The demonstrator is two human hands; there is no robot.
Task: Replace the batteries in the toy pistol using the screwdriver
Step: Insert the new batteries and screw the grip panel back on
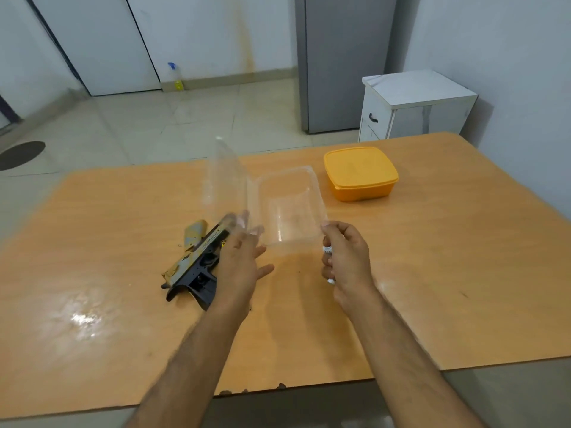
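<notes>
1. On the orange tabletop (432,273), from the head camera, the only view: we hover our left hand (239,264) over the toy pistol (197,267), fingers spread and relaxed, holding nothing. The hand is blurred, so we cannot tell whether its fingertips touch the raised lid of the clear plastic container (287,205).

2. Our right hand (346,261) is curled round small white-tipped items, which we judge to be batteries (328,250), just beside the container's near right corner. Too little of them shows to be sure.

3. Lying on its side left of the container, the pistol is black with a tan, patterned slide; a loose tan piece (194,231) rests beside its muzzle end. We see no screwdriver anywhere.

4. Handling, as we judge it: the pistol looks like light, rigid plastic, best held by the grip or frame to steady it. The batteries are smooth and likely to roll, so they want a closed palm. The thin container will flex and slide.

5. Farther back sits a closed yellow lidded box (360,173).
</notes>
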